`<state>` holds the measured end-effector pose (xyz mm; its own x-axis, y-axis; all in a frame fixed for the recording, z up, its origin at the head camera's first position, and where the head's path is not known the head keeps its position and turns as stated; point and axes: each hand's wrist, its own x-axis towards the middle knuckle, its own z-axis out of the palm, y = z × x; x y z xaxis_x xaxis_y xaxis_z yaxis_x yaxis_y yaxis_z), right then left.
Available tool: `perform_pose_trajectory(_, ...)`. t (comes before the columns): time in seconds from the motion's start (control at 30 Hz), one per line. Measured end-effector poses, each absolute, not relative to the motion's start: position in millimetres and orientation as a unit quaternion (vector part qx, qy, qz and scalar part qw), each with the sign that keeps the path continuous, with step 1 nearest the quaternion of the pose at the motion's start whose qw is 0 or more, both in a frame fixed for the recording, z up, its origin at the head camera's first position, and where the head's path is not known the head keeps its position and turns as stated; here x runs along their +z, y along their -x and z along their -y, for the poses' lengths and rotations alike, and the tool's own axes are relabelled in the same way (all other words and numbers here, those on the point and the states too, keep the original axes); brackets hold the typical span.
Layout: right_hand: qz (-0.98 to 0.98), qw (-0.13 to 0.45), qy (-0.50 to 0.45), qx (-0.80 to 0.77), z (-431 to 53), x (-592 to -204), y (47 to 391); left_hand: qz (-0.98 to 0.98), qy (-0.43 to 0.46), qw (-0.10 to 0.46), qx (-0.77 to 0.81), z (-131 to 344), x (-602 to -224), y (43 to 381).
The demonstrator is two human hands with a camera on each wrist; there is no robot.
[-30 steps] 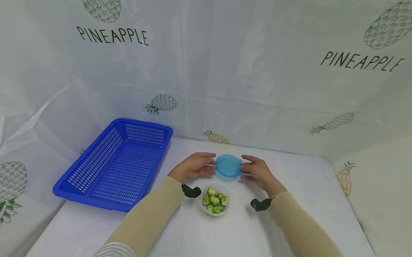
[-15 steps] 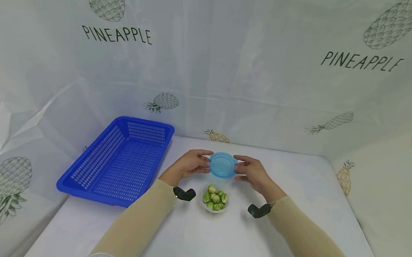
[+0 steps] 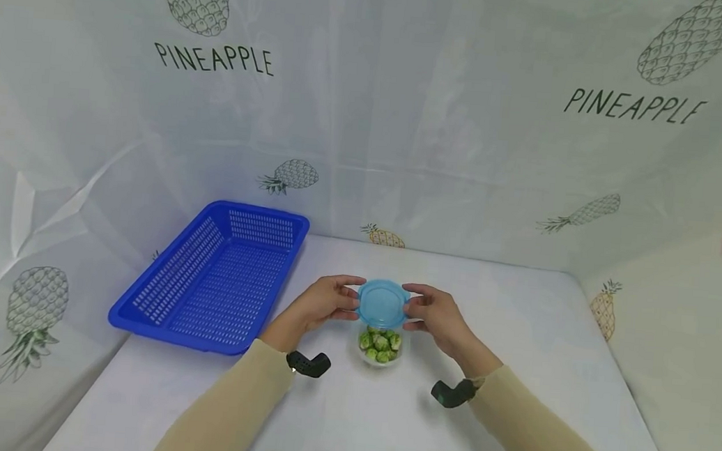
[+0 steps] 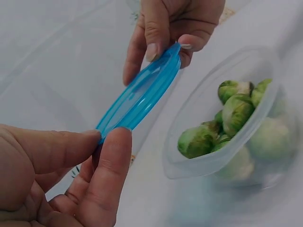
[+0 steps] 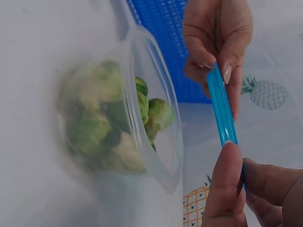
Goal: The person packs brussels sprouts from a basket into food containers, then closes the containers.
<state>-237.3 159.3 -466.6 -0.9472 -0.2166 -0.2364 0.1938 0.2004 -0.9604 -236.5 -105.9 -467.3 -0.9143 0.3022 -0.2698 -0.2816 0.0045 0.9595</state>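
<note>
A round blue translucent lid (image 3: 383, 304) is held in the air between my two hands. My left hand (image 3: 328, 299) pinches its left edge with thumb and fingers, and my right hand (image 3: 439, 318) pinches the opposite edge. Just below and nearer to me stands a clear plastic bowl (image 4: 176, 171) holding several Brussels sprouts (image 3: 380, 344). In the head view the lid covers the bowl's far rim. Both wrist views show the lid apart from the bowl, which is uncovered.
A blue perforated plastic basket (image 3: 202, 346) stands on the left of the white table (image 3: 372, 422). Behind the table hangs a white sheet (image 3: 442, 147) printed with pineapples. Dark wrist cameras sit below both hands.
Both hands have brought the lid leftward, then nearer to me, from beyond the bowl to above its far rim. The left fingers, loosely beside the lid before, now pinch it.
</note>
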Motion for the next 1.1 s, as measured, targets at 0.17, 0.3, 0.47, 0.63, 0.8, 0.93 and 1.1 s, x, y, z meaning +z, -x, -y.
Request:
perform_pose_trajectory(0.17, -0.77, 0.151, 0.011, -0.619, -157, -471, 222, -0.689, 0.0, 0.194, 0.698, 104, -472, 220)
perform_pose_trajectory(0.3, -0.775, 0.146, 0.022, -0.614, -158, -474, 212, -0.699, 0.005, 0.185, 0.691, 103, -480, 208)
perform_pose_trajectory(0.47, -0.79, 0.134, 0.042, -0.597, -158, -479, 201, -0.704, 0.006, 0.177, 0.688, 100, -489, 198)
perform_pose_trajectory(0.63, -0.81, 0.11, 0.037, -0.574, -156, -483, 195, -0.713, 0.006, 0.169, 0.681, 97, -494, 193)
perform_pose_trajectory(0.8, -0.833, 0.086, 0.039, -0.545, -154, -488, 192, -0.725, 0.005, 0.156, 0.67, 94, -496, 189)
perform_pose_trajectory(0.93, -0.853, 0.07, 0.04, -0.516, -153, -490, 192, -0.738, 0.003, 0.145, 0.659, 91, -496, 186)
perform_pose_trajectory(1.1, -0.871, 0.055, 0.039, -0.487, -152, -490, 191, -0.75, 0.0, 0.133, 0.647, 88, -495, 184)
